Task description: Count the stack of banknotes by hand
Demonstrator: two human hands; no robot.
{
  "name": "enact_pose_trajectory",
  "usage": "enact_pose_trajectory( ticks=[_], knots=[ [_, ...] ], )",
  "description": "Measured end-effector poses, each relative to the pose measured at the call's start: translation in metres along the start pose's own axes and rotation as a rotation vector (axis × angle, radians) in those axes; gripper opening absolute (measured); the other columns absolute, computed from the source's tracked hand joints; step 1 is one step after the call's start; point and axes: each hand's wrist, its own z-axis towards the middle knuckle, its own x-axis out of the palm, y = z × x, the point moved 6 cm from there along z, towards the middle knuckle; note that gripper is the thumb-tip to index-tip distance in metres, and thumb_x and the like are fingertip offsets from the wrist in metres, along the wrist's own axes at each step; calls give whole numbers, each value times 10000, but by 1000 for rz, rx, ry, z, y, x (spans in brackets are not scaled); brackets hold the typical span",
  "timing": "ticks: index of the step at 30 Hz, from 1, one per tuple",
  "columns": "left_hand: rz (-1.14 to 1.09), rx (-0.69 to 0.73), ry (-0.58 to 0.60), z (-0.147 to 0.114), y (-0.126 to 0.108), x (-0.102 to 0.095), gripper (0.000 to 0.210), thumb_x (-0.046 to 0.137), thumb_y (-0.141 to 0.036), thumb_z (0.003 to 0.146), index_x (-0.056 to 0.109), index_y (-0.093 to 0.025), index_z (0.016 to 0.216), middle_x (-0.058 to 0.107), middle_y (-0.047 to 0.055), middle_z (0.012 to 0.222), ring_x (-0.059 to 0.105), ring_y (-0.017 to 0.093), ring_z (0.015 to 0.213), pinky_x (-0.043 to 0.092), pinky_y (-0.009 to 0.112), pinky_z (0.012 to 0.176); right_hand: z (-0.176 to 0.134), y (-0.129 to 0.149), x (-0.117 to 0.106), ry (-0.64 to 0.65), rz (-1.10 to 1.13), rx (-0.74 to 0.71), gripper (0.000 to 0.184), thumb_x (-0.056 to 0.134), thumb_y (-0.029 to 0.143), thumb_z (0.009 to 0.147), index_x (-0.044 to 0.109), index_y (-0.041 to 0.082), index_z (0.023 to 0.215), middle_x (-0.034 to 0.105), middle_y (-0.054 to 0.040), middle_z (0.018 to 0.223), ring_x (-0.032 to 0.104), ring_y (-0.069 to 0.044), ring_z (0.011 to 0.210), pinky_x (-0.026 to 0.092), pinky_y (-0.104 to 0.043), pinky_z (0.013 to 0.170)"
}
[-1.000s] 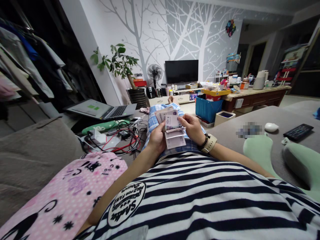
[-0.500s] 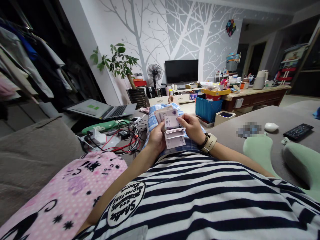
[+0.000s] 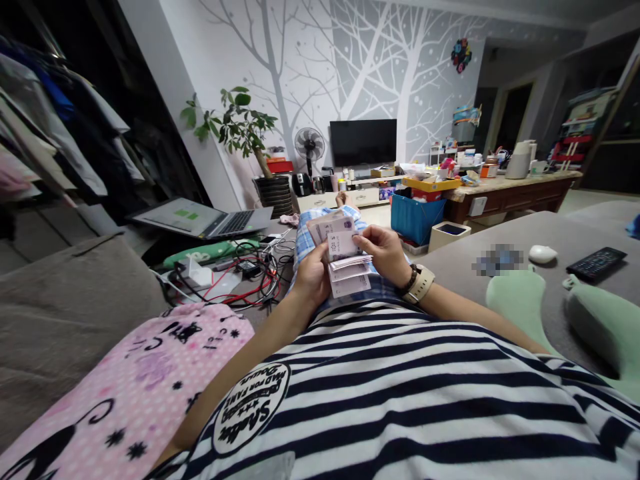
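A bundle of pale purple banknotes [image 3: 345,248] is held over my lap, bent so that its lower ends fan toward my belly. My left hand [image 3: 314,275] is closed round its left side, thumb on top. On the right, my right hand [image 3: 384,252] pinches the notes at their upper right edge between thumb and fingers. A watch [image 3: 420,285] and a dark bead bracelet are on my right wrist. Blue plaid cloth [image 3: 307,230] covers my legs beneath the notes. The fingers under the bundle are hidden.
To my left lie tangled cables [image 3: 260,273], an open laptop [image 3: 210,219] and a pink cat-print cloth [image 3: 145,380]. To my right are a green neck pillow [image 3: 517,297], a white mouse [image 3: 543,254] and a black remote [image 3: 596,265]. A blue bin [image 3: 416,217] stands beyond.
The upper banknotes have shifted very slightly to the left with my right thumb. Both hands keep their hold, and the surroundings look the same.
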Motion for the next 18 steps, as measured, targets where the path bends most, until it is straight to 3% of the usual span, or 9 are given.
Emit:
enact_pose_trajectory(
  ticks=[7,18],
  knots=[
    [6,-19,21,-5,-1,5,466,870,-218,1044,928,-167,1504,1009,154,1286,994,406,1221,815,506,1134,-1,2,1,-1,5,25,839,1011,1017,758,584,295,735,531,25,711,424,-181,744,412,-366,698],
    [33,-25,-7,-3,1,-1,527,828,-222,1019,911,-132,1531,1011,158,1230,1001,397,1156,814,509,1116,-3,3,0,16,-28,14,747,923,962,874,624,288,754,570,3,730,481,-204,770,454,-380,731]
  ],
)
